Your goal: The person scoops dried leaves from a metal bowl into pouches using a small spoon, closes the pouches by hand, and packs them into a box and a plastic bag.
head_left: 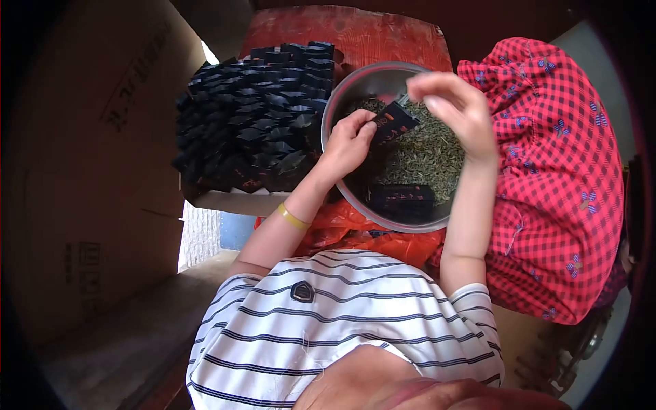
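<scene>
In the head view, my left hand (pixel 350 142) pinches a small black pouch (pixel 395 124) with orange-red printing, tilted above a metal basin. A pale edge shows at the pouch's upper end. My right hand (pixel 459 113) is raised just to the right of that end, slightly blurred, its bent fingers apart from the thumb and nothing visible between them. Dried green leaves (pixel 430 154) fill much of the metal basin (pixel 347 188). Another black pouch (pixel 402 196) lies on the leaves near the basin's front wall.
To the left, many black pouches (pixel 256 116) stand packed in rows in a cardboard box (pixel 239 200). A large carton (pixel 96 157) rises at far left. Red checked cloth (pixel 553 184) bulges at right. Behind is a red wooden surface (pixel 355 31); orange-red plastic (pixel 403 247) lies below the basin.
</scene>
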`<state>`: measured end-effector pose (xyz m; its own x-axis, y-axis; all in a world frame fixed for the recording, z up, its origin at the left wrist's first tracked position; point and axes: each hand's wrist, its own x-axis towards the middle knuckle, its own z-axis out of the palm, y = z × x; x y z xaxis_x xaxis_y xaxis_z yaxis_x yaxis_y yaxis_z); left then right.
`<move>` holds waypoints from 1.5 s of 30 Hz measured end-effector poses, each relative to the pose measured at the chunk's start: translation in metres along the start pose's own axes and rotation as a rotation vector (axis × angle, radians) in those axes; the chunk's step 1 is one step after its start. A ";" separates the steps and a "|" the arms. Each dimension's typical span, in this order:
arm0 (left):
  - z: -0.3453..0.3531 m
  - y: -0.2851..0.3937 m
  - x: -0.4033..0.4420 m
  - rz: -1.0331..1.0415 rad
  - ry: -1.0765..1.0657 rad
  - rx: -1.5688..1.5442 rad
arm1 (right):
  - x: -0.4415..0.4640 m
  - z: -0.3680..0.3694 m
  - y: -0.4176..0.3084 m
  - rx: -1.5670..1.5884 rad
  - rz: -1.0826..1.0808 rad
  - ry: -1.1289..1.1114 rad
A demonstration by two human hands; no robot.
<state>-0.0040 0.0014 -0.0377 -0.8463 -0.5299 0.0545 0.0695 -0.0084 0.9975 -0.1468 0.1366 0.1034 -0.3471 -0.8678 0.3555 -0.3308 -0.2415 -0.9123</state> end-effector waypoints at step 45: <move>0.001 0.043 -0.022 0.095 -0.084 0.462 | -0.005 0.001 0.103 0.071 0.598 -0.443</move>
<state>0.0170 0.0130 0.0039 -0.8886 -0.4397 0.1308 -0.0772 0.4245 0.9022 -0.1784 0.1162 0.0075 -0.0591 -0.9498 -0.3072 -0.1335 0.3124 -0.9405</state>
